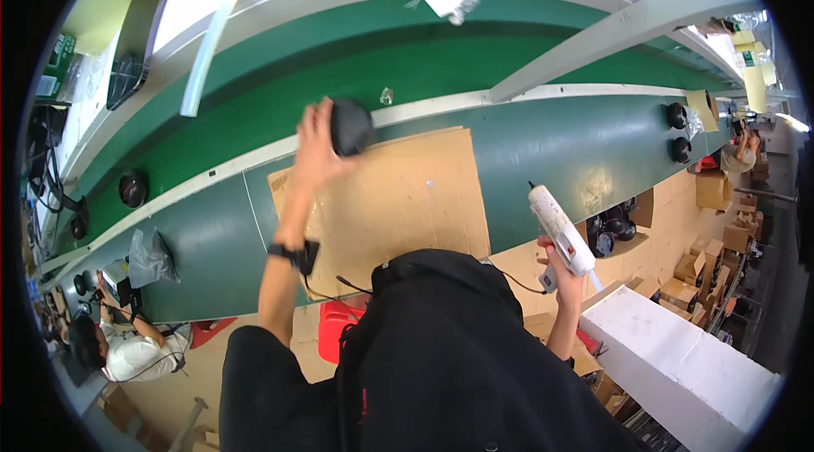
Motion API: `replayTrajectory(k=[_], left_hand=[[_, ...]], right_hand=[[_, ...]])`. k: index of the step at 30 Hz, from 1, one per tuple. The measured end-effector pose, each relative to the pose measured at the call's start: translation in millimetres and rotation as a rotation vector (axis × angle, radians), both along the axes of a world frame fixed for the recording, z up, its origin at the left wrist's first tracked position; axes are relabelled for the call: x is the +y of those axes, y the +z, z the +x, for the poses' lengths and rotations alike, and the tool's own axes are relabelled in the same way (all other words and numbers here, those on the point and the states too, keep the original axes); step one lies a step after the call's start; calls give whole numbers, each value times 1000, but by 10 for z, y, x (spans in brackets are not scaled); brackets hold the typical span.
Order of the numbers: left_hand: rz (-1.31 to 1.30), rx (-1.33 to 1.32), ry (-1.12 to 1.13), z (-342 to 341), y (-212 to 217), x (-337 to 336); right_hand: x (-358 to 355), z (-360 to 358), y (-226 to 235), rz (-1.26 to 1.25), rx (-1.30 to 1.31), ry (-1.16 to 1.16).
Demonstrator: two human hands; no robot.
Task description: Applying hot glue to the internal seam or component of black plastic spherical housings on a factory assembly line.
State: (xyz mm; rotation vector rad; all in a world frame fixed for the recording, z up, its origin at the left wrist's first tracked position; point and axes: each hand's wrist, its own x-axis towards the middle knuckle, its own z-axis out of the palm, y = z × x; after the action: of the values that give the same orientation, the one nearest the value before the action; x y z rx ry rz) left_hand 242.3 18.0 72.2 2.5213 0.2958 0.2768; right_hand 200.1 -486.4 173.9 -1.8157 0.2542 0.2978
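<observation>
My left hand [319, 153] is stretched over the far edge of the workbench, its fingers and thumb around the side of a black, rounded part [350, 127]. Both are slightly blurred, and the part's far side is hard to make out. Off to the right, my right hand [561, 270] grips a white hot glue gun [560, 227] by its handle. The gun's dark nozzle points up and away over the bench, and a pale glue stick [595, 281] sticks out of its back. Between the hands lies a flat sheet of cardboard [407, 198].
A green conveyor belt [263, 96] runs beyond the bench, carrying a black round part [132, 189]. Further black parts [680, 148] stand at the right. An open carton [644, 208] holds several more. A white box-shaped surface [670, 342] is beside my right arm. Co-workers sit at both ends.
</observation>
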Motion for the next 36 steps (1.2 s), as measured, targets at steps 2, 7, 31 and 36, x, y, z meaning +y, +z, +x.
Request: replayTrajectory(k=[2, 7, 31, 36], left_hand=[[-28, 25, -141, -487, 139, -678], [-158, 321, 10, -956, -37, -1875], [-844, 213, -386, -494, -614, -702], [-1026, 441, -335, -323, -683, -697]], right_hand=[[-27, 94, -50, -7, 21, 42], [-28, 332, -406, 176, 43, 288], [944, -40, -924, -219, 307, 858], [1009, -21, -1041, -311, -68, 1060]])
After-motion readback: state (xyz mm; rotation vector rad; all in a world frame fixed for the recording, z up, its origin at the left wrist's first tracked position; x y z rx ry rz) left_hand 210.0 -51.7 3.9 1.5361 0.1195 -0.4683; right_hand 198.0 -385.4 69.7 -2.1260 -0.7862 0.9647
